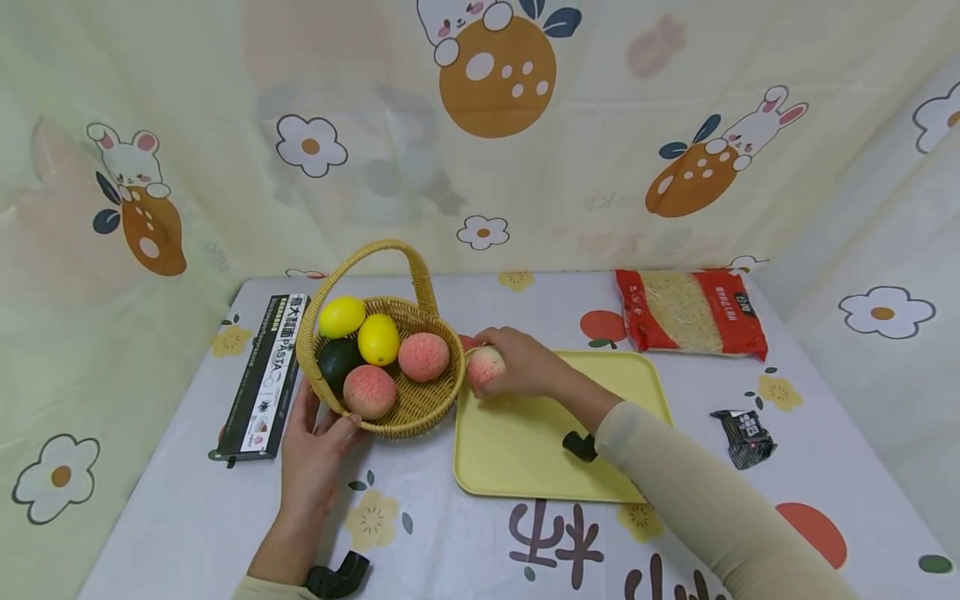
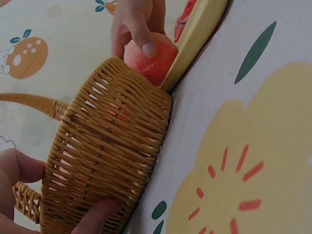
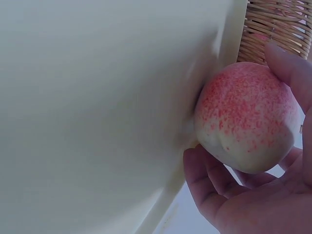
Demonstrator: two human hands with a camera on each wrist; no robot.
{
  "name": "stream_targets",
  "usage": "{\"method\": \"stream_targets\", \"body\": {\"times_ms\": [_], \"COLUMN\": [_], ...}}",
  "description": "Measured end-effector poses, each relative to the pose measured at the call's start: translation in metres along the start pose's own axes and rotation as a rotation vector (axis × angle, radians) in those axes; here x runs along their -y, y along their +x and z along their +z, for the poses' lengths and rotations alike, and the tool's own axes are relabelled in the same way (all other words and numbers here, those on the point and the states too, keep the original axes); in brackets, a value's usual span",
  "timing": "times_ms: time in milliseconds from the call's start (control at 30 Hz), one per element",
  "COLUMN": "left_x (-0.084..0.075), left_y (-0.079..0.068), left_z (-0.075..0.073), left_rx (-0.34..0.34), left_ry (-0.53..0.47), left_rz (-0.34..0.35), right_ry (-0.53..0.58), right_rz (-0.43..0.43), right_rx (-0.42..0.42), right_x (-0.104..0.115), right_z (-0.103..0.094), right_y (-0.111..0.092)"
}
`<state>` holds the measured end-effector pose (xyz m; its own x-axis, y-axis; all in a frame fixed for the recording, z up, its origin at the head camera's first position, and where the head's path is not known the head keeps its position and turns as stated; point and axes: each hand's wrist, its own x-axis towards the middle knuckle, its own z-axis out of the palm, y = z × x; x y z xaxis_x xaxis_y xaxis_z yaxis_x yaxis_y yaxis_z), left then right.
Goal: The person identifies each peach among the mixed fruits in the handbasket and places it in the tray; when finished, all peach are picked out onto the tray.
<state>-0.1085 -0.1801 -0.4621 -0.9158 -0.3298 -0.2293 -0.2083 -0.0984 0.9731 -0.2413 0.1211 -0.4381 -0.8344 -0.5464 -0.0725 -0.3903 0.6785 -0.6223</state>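
Note:
My right hand [image 1: 521,362] grips a pink and cream peach [image 3: 246,117] over the left edge of the yellow tray [image 1: 525,442], close beside the wicker basket [image 1: 408,425]. The left hand [image 1: 318,446] holds the basket at its near left side, the thumb at the rim. Inside the basket lie two more peaches [image 1: 370,392], two yellow lemons [image 1: 378,340] and a dark green round fruit [image 1: 339,361], partly hidden behind the near peach. An arched handle [image 1: 397,244] stands up over the basket. In the left wrist view, the held peach is just past the basket's rim.
A black and white pasta box [image 1: 262,379] lies left of the basket. At the back right is a red bag with pale yellow contents [image 1: 686,312]. A small black packet [image 1: 746,437] lies right of the tray. Behind the table hangs a printed curtain [image 1: 375,192].

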Motion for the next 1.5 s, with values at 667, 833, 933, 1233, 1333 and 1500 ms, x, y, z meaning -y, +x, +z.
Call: {"method": "stream_targets", "body": {"times_ms": [667,833,933,1233,1333,1500], "left_x": [-0.001,-0.001,-0.001,0.002,0.003,0.003], "left_y": [0.000,0.000,0.000,0.000,0.000,0.000], "left_z": [0.001,0.002,0.002,-0.001,0.000,0.000], "left_rx": [-0.003,-0.001,-0.005,-0.006,0.000,0.006], "left_ry": [-0.005,-0.008,-0.003,-0.015,-0.021,-0.030], "left_rz": [0.013,0.014,0.007,0.014,0.027,0.030], "right_ry": [0.078,0.080,0.076,0.153,0.165,0.203], "right_rz": [0.002,0.009,0.014,0.010,-0.008,-0.012], "right_rx": [-0.013,-0.013,-0.016,-0.034,-0.045,-0.062], "right_x": [0.003,0.001,0.002,0.010,0.011,0.015], "right_z": [-0.014,-0.020,-0.024,-0.038,-0.040,-0.043], "right_y": [-0.015,-0.023,-0.029,-0.051,-0.057,-0.066]}}
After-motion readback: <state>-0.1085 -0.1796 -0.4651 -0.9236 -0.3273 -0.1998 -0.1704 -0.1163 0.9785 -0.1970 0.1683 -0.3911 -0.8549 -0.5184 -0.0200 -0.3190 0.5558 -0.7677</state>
